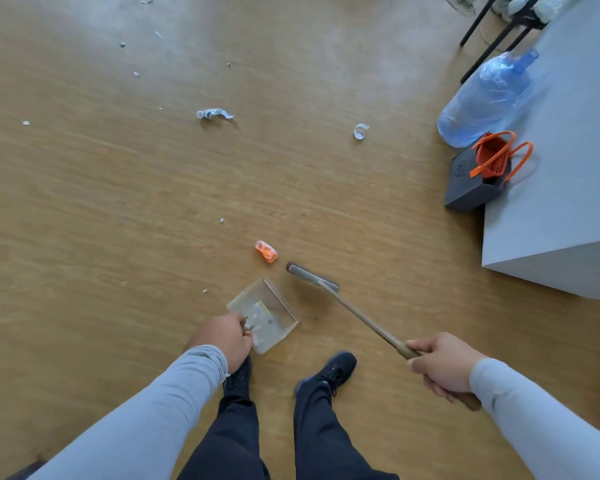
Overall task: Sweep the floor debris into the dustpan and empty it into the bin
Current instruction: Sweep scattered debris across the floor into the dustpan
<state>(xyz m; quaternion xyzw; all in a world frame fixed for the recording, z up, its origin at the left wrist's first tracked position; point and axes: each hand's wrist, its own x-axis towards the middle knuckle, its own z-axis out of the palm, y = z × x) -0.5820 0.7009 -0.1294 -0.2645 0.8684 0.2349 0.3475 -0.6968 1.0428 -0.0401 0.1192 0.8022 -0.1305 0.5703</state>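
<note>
The left hand holds the clear plastic dustpan; the right hand grips the long wooden-handled broom. The crumpled orange wrapper lies just beyond the dustpan: pull it in with short strokes, dustpan lip flat.

Wood-grain floor in warm tan, seen from above, crossed by a thin seam running diagonally toward the right. Pale glare washing over the floor's far edge, soft daylight elsewhere. Along the right edge, a grey block-like platform with a sharp near corner. Beside its left edge, a large blue water jug lying tilted, just behind a dark grey box holding an orange basket with loose handles. At the far right corner, black furniture legs standing on the floor, blurred white shapes behind them.
</note>
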